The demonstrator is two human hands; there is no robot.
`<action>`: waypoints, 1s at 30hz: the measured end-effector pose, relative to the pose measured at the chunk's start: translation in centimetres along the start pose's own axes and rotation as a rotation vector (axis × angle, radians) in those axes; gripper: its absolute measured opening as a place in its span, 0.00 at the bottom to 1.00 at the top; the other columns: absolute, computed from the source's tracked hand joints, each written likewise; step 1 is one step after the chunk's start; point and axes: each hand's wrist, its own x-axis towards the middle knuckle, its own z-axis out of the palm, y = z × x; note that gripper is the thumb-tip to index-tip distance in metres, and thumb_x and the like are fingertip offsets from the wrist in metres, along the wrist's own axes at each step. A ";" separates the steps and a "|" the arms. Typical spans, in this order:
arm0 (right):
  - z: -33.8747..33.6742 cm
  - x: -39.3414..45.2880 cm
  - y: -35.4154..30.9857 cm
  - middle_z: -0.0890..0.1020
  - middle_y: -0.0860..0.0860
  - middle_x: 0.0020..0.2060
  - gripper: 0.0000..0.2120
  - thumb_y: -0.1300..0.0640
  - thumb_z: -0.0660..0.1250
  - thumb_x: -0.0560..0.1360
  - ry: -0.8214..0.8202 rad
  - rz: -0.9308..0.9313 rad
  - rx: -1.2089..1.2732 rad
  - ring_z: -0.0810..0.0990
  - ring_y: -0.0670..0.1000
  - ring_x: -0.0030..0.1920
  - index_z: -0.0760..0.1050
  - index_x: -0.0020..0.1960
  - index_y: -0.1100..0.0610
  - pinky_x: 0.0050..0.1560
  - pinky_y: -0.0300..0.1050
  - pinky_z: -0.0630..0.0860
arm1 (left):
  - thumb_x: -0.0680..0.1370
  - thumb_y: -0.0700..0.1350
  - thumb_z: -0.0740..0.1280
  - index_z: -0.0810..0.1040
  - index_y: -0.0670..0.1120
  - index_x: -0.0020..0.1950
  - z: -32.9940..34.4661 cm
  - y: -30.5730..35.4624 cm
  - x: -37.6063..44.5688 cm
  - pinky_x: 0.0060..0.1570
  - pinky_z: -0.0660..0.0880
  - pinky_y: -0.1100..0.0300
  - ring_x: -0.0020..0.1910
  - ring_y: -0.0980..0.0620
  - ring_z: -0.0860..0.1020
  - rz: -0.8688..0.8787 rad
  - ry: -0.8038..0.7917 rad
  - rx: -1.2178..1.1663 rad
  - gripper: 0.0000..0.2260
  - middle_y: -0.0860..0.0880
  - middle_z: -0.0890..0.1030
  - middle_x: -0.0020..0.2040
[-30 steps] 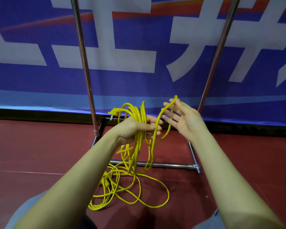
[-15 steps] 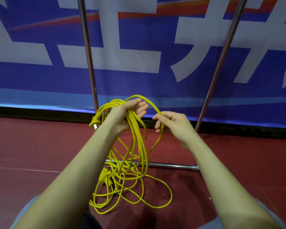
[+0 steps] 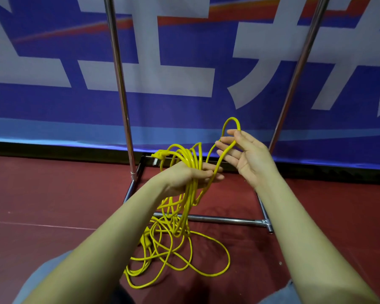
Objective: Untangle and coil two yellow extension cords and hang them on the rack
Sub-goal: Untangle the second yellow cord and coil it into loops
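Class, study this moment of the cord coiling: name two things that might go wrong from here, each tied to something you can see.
1. The new loop lies over the right hand's nearly straight fingers, so it may slip off.
2. The cord pile on the floor looks crossed over itself and drapes the rack's base bar; pulling may tighten a snag or catch there.

A blue banner (image 3: 53, 106) with large white characters and a red-orange stripe hangs behind. Below it runs a black baseboard (image 3: 53, 148), meeting the dark red floor (image 3: 42, 194).
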 end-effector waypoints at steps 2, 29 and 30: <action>-0.2 0.1 0.1 0.83 0.56 0.39 0.08 0.60 0.60 0.80 0.007 0.004 0.017 0.85 0.55 0.43 0.75 0.52 0.63 0.40 0.46 0.82 | 0.79 0.34 0.61 0.79 0.44 0.51 0.4 -0.2 0.2 0.52 0.73 0.59 0.43 0.53 0.79 0.034 -0.006 0.027 0.09 0.49 0.84 0.41; 0.0 -0.4 6.0 0.80 0.44 0.33 0.06 0.67 0.66 0.74 -0.365 0.036 -0.652 0.77 0.36 0.34 0.77 0.42 0.58 0.41 0.28 0.71 | 0.80 0.34 0.56 0.74 0.39 0.51 -2.3 3.4 -0.3 0.46 0.81 0.54 0.43 0.48 0.84 0.396 0.238 -0.613 0.08 0.44 0.85 0.43; -0.1 -0.3 6.1 0.81 0.46 0.35 0.06 0.67 0.66 0.75 -0.362 0.055 -0.631 0.77 0.37 0.34 0.77 0.42 0.57 0.42 0.29 0.72 | 0.80 0.34 0.56 0.75 0.39 0.51 -2.3 3.4 -0.3 0.46 0.80 0.54 0.44 0.48 0.84 0.391 0.236 -0.610 0.08 0.44 0.85 0.44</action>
